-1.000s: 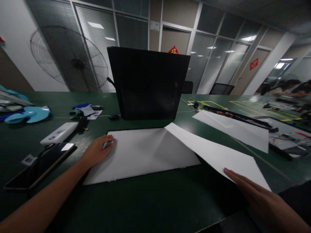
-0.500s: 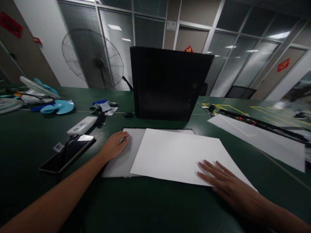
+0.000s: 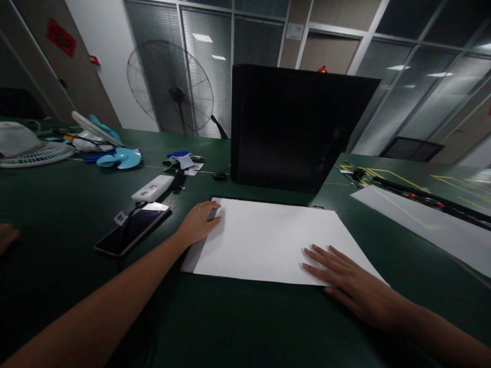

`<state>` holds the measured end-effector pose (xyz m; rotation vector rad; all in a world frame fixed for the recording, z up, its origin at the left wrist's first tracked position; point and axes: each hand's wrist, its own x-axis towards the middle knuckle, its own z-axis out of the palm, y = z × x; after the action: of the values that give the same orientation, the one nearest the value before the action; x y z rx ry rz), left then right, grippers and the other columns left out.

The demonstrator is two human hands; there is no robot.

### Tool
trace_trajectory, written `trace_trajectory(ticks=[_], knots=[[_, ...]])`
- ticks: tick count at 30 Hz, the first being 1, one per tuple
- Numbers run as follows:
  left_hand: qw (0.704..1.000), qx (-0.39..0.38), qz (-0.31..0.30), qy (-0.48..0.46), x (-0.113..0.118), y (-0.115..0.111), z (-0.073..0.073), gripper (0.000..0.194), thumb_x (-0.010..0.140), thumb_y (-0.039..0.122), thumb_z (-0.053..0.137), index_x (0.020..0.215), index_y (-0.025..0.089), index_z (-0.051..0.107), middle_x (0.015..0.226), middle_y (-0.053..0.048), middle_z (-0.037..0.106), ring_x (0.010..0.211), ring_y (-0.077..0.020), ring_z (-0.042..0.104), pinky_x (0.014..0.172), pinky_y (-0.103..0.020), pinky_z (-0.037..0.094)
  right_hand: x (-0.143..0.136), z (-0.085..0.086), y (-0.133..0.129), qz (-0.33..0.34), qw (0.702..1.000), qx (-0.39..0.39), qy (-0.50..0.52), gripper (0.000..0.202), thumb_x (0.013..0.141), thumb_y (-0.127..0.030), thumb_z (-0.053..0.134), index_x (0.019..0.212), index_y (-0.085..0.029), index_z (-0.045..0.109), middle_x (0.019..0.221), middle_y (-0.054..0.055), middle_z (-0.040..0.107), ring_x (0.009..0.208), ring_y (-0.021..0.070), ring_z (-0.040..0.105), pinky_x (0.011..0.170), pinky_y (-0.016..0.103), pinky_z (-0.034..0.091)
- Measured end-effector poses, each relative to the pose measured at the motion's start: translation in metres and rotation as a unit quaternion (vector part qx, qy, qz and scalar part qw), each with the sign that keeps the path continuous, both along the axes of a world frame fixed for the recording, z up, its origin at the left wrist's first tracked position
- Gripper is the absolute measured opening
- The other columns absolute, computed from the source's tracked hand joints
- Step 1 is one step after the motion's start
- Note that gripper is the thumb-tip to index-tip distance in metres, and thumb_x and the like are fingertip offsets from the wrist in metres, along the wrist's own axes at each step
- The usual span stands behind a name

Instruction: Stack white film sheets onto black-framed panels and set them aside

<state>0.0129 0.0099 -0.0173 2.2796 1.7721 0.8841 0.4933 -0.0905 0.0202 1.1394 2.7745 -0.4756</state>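
Note:
A large white sheet (image 3: 268, 240) lies over a flat grey-white panel (image 3: 194, 258) with a thin dark frame along its far edge. Only a strip of the panel shows at the left, beyond the sheet. My left hand (image 3: 197, 224) rests at the left side, its fingers stretched out over the panel strip and the sheet's left edge, with thumb apart. Flat on the sheet's right part lies my right hand (image 3: 345, 278), fingers spread, holding nothing.
Behind the sheet stands a large black panel (image 3: 295, 128). To the left lie a phone (image 3: 132, 230), a white power bank (image 3: 152, 188), light-blue fan blades (image 3: 120, 157) and another person's hand (image 3: 6, 236). Another white sheet (image 3: 425, 220) and a black strip (image 3: 425, 197) lie right.
The white sheet has slid left across the panel, covering more of it. My right hand has moved left with it. The camera view has turned a little left, and another person's hand now shows.

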Motion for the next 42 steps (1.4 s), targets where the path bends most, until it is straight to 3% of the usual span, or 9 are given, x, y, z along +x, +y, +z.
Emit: trace_trajectory(ticks=[15,24,32,37,42], knots=[[1.0,-0.004,0.001,-0.005,-0.003,0.003,-0.002,0.046,0.085,0.015,0.051,0.125,0.019,0.074,0.142,-0.008,0.07,0.135,-0.0243,0.062,0.122,-0.043,0.042,-0.03,0.005,0.012,0.026,0.999,-0.013,0.028,0.058,0.11,-0.048,0.038,0.165,-0.05,0.018,0.173,-0.007,0.011,0.161,0.0303,0.009,0.129,0.065,0.002],[1.0,-0.011,0.007,-0.008,-0.002,0.001,0.0,0.041,0.092,0.03,0.054,0.126,0.02,0.074,0.144,-0.009,0.068,0.136,-0.0275,0.061,0.121,-0.048,0.042,-0.039,0.005,0.015,0.027,0.998,-0.013,0.051,0.058,0.111,-0.047,0.038,0.165,-0.048,0.02,0.173,-0.005,0.012,0.161,0.0304,0.011,0.129,0.065,0.002],[1.0,-0.009,-0.005,0.001,-0.003,0.002,-0.001,0.041,0.09,0.03,0.054,0.126,0.022,0.073,0.145,-0.009,0.068,0.137,-0.0276,0.061,0.12,-0.051,0.044,-0.042,0.003,0.008,0.032,0.997,0.009,0.064,0.057,0.111,-0.044,0.035,0.166,-0.048,0.019,0.173,-0.006,0.012,0.161,0.0275,0.011,0.13,0.062,0.001],[1.0,-0.001,-0.005,0.001,-0.003,0.003,-0.001,0.039,0.09,0.031,0.054,0.122,0.023,0.074,0.143,-0.009,0.069,0.136,-0.028,0.062,0.12,-0.051,0.043,-0.02,0.004,0.014,0.009,0.998,0.016,0.067,0.062,0.11,-0.048,0.038,0.168,-0.044,0.015,0.174,-0.004,0.012,0.161,0.0284,0.012,0.13,0.061,0.004],[1.0,-0.007,-0.013,0.012,-0.002,0.002,-0.001,0.041,0.091,0.034,0.052,0.123,0.021,0.075,0.145,-0.011,0.067,0.138,-0.0285,0.06,0.122,-0.05,0.041,0.057,-0.008,0.067,-0.108,0.986,0.125,0.034,0.064,0.108,-0.057,0.036,0.168,-0.039,0.024,0.174,-0.001,0.016,0.161,0.0298,0.014,0.13,0.061,0.008]])
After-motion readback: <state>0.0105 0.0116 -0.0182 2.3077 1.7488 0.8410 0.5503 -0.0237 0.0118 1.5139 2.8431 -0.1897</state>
